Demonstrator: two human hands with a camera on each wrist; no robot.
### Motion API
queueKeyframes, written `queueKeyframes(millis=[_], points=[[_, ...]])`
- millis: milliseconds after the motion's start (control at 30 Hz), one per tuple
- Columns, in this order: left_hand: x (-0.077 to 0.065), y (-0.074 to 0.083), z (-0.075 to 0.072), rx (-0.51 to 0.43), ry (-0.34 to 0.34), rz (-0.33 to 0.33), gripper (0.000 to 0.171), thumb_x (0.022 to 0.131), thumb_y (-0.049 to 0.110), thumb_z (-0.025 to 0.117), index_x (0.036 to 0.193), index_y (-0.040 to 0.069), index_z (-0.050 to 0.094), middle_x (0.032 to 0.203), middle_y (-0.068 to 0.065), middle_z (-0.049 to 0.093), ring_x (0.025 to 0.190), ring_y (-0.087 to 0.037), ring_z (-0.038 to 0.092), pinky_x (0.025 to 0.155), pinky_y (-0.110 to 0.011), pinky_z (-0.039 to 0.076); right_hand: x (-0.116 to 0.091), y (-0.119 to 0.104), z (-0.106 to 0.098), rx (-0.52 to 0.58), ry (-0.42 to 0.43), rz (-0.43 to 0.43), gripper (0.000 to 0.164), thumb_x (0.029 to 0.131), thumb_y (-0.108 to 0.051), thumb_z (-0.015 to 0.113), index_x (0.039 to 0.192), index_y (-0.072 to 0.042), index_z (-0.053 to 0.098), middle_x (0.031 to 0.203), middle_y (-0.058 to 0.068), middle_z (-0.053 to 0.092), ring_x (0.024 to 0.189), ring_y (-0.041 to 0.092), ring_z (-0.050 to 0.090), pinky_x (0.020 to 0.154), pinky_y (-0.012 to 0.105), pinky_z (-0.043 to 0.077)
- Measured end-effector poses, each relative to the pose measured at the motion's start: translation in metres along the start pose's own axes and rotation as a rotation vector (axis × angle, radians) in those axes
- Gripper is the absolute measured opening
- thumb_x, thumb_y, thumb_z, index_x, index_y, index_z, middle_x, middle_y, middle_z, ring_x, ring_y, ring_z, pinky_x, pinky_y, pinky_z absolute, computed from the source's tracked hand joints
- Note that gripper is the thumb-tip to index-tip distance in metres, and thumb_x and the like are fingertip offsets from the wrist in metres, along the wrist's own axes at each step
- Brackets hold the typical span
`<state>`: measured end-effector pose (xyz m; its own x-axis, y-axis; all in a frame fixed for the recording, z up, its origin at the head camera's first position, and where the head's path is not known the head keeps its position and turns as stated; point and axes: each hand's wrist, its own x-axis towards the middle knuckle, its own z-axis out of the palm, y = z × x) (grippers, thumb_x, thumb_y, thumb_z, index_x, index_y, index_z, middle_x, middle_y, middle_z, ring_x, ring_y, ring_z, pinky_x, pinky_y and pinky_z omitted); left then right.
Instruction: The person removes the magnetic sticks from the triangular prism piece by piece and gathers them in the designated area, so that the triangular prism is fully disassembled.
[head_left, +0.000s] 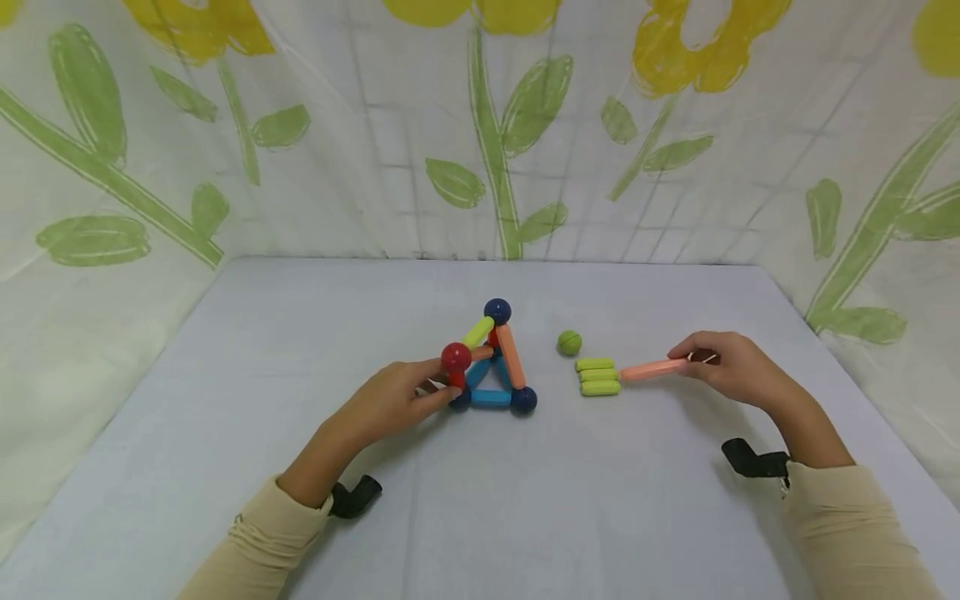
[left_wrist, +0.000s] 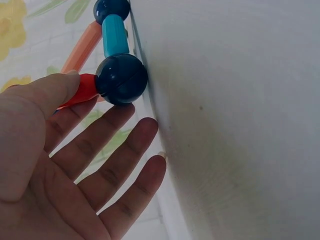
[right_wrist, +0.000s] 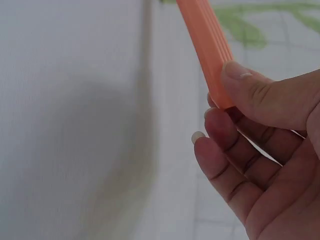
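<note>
In the head view, my left hand (head_left: 393,400) is at the left corner of a construction of rods and balls. Its thumb and fingers pinch the upright red rod (head_left: 457,377), which has a red ball (head_left: 456,357) on top and a dark blue ball (left_wrist: 122,80) below. Blue rods (head_left: 491,398) form the triangular base; an orange rod (head_left: 511,357) and a lime rod (head_left: 478,332) lead up to a dark blue ball (head_left: 497,312). My right hand (head_left: 723,367) pinches one end of a loose orange rod (head_left: 652,369); its far end is at several short lime rods (head_left: 600,388).
A green ball (head_left: 570,342) lies between the construction and the lime rods. All of it stands on a white table (head_left: 510,500). Behind hangs a cloth (head_left: 315,200) painted with flowers. Black wrist-worn pieces (head_left: 753,461) hang beneath both wrists.
</note>
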<state>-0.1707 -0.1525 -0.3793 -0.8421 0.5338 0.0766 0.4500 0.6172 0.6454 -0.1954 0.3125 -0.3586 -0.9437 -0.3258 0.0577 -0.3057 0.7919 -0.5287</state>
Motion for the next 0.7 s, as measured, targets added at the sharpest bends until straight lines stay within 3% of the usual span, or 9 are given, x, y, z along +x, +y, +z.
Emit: queueKeyframes(millis=[333, 533, 700], points=[[0.000, 0.001, 0.000, 0.004, 0.003, 0.009, 0.020, 0.099, 0.022, 0.066, 0.116, 0.010, 0.065, 0.105, -0.001, 0.073, 0.096, -0.022, 0.070, 0.083, -0.039, 0.058, 0.012, 0.025, 0.003, -0.072, -0.042, -0.028, 0.015, 0.087, 0.003, 0.071, 0.101, -0.002, 0.075, 0.100, 0.013, 0.069, 0.086, 0.025, 0.057, 0.072, 0.038, 0.046], [-0.001, 0.000, 0.000, -0.004, 0.000, 0.008, 0.021, 0.099, 0.022, 0.066, 0.116, 0.010, 0.065, 0.105, -0.001, 0.073, 0.097, -0.022, 0.070, 0.083, -0.039, 0.058, 0.018, 0.019, 0.006, -0.104, -0.066, -0.005, 0.014, 0.088, 0.001, 0.072, 0.102, 0.000, 0.074, 0.097, 0.011, 0.067, 0.081, 0.022, 0.053, 0.068, 0.037, 0.045], [0.000, -0.001, 0.000, 0.008, 0.009, 0.012, 0.020, 0.098, 0.023, 0.066, 0.116, 0.012, 0.066, 0.104, 0.000, 0.073, 0.095, -0.021, 0.070, 0.083, -0.038, 0.058, 0.023, 0.005, 0.005, -0.148, -0.081, -0.037, 0.015, 0.088, -0.004, 0.073, 0.101, 0.004, 0.072, 0.095, 0.012, 0.067, 0.077, 0.022, 0.053, 0.067, 0.038, 0.046]])
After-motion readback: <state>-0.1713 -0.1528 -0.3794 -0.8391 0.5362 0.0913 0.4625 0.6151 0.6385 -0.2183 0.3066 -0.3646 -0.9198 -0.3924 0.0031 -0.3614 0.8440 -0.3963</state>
